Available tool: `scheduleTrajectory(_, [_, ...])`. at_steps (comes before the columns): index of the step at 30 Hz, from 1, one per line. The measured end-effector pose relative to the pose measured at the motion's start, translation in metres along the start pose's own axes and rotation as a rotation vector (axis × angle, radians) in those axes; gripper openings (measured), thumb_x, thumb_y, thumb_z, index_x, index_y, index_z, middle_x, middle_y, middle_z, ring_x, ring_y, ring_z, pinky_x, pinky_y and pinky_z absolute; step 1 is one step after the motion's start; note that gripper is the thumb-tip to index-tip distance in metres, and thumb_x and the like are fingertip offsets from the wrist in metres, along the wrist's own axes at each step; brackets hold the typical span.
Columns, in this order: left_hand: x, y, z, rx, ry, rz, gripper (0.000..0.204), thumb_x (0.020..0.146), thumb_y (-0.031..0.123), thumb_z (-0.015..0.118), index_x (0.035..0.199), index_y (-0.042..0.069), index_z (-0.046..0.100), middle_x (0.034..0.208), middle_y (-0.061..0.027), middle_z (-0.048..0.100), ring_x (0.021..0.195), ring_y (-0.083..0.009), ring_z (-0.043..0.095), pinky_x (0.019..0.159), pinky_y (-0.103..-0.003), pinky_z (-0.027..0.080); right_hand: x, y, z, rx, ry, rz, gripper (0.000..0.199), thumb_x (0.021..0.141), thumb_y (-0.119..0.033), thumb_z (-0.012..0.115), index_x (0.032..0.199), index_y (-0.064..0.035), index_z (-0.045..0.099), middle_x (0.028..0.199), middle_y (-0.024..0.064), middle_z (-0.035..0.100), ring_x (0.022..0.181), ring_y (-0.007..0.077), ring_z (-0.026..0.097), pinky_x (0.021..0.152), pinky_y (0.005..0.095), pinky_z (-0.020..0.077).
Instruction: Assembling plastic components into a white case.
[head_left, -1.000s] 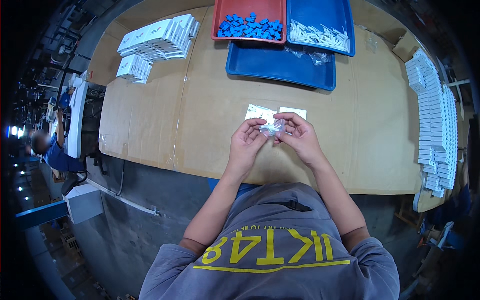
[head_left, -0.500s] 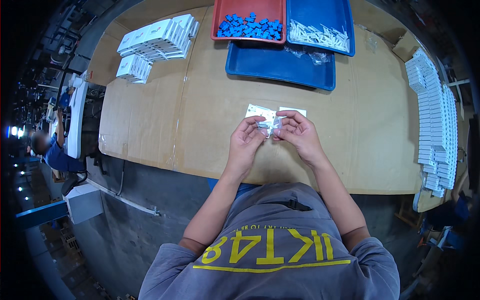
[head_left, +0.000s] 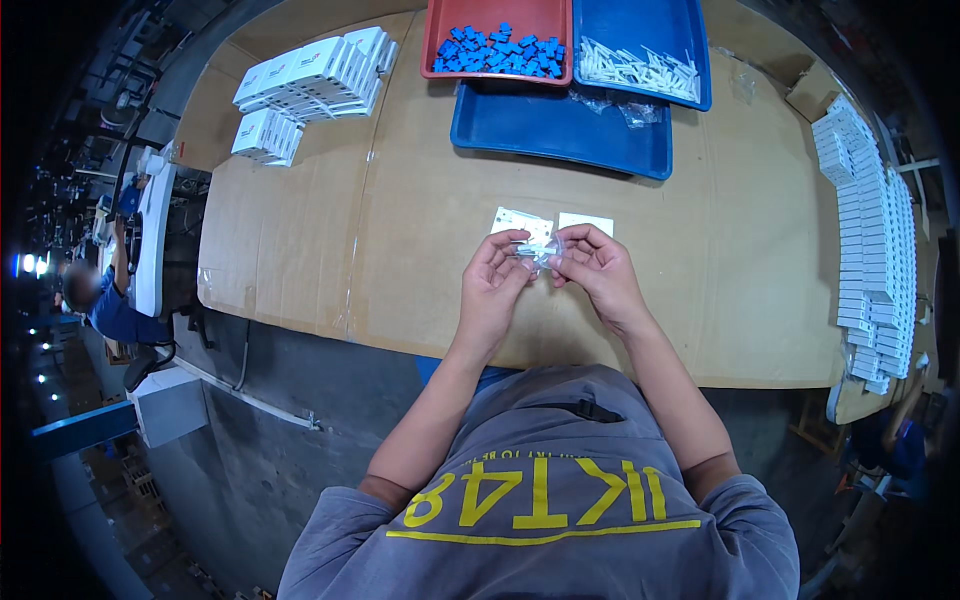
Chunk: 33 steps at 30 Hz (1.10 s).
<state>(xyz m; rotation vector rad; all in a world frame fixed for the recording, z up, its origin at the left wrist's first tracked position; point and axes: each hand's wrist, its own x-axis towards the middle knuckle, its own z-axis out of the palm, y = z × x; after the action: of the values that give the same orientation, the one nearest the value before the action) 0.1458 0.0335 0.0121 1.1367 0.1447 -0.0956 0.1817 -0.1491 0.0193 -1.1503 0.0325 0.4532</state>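
My left hand (head_left: pixel 494 283) and my right hand (head_left: pixel 599 271) meet over the brown table (head_left: pixel 400 220), and together they pinch a small clear plastic bag (head_left: pixel 537 253) with small white parts inside. Just beyond the fingers, two white cards (head_left: pixel 585 222) lie flat on the table. What the fingertips do inside the bag is too small to tell.
At the far edge stand a red tray of blue pieces (head_left: pixel 497 47), a blue tray of white parts (head_left: pixel 640 66) and a shallow blue tray (head_left: pixel 560 128). Stacks of white boxes (head_left: pixel 310 72) sit far left, rows of white boxes (head_left: pixel 870 220) on the right. Another person (head_left: pixel 105 300) sits at left.
Both hands have stayed in the same spot; the fingers shifted slightly on the small bag.
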Motion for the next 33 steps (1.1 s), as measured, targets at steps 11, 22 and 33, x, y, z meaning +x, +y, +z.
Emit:
scheduleTrajectory(11, [0.000, -0.005, -0.004, 0.043, -0.009, 0.007, 0.037, 0.100, -0.003, 0.062, 0.137, 0.000, 0.055, 0.120, -0.0082, 0.065, 0.103, -0.0099, 0.064, 0.091, -0.026, 0.054, 0.000, 0.002, -0.010, 0.007, 0.000, 0.100, 0.015, 0.098, -0.002, 0.070, 0.111, 0.0013, 0.065, 0.096, 0.0085, 0.071, 0.081, 0.0169, 0.073, 0.076, 0.0301, 0.0623])
scheduleTrajectory(22, [-0.003, 0.005, 0.003, -0.024, -0.002, -0.016, 0.034, 0.099, -0.002, 0.070, 0.131, 0.000, 0.060, 0.115, -0.0060, 0.066, 0.103, -0.0094, 0.064, 0.091, -0.026, 0.054, -0.001, -0.003, -0.006, -0.006, 0.010, 0.118, 0.008, 0.101, -0.008, 0.070, 0.105, -0.0026, 0.065, 0.094, 0.0070, 0.071, 0.080, 0.0169, 0.074, 0.075, 0.0317, 0.0655])
scheduleTrajectory(33, [0.002, 0.008, -0.002, 0.058, -0.064, -0.031, 0.036, 0.100, 0.000, 0.069, 0.135, 0.000, 0.063, 0.109, -0.0045, 0.069, 0.096, -0.0075, 0.064, 0.086, -0.023, 0.052, -0.002, -0.011, -0.002, 0.011, 0.023, 0.028, 0.030, 0.100, -0.003, 0.071, 0.126, 0.0000, 0.058, 0.092, 0.0091, 0.072, 0.078, 0.0154, 0.072, 0.071, 0.0317, 0.0635])
